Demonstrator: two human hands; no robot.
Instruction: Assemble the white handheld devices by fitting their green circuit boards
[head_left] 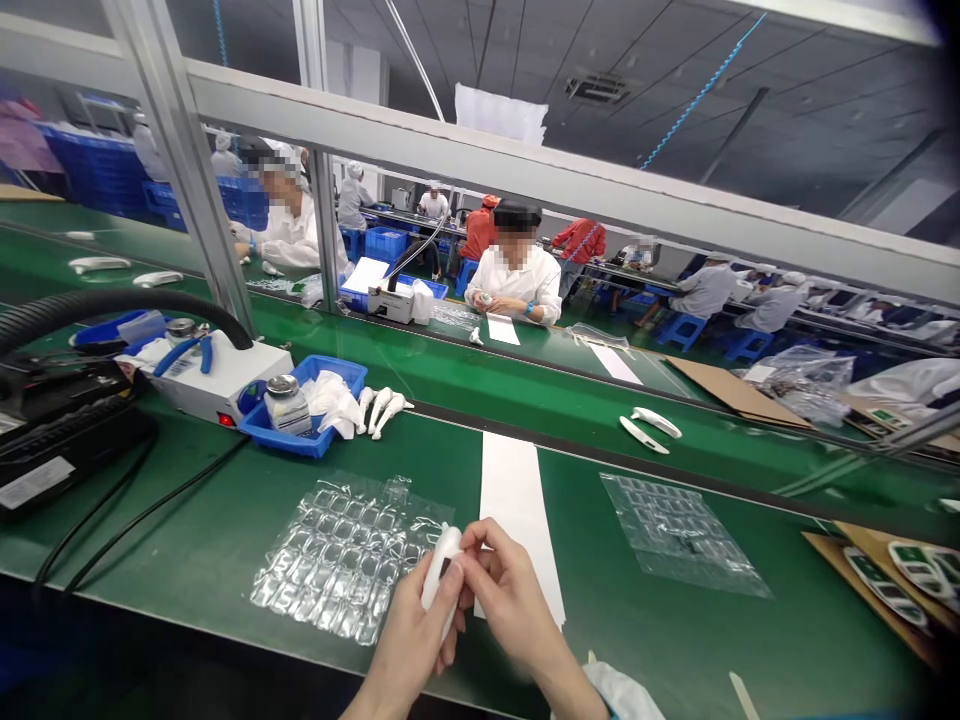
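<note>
Looking over a crowded factory hall [660, 90] under a dark tiled ceiling, past an aluminium-framed partition [555, 170], down onto a smooth green workbench [675, 640]; then onto crinkled, dimpled bubble wrap [341, 560] lying flat just beside a matte white paper strip [517, 500]; finally onto a curved, glossy white plastic part [442, 570], held above the wrap's edge between both hands, the left hand [409, 640] closed around its body, the right hand [517, 600] pinching its upper end.
</note>
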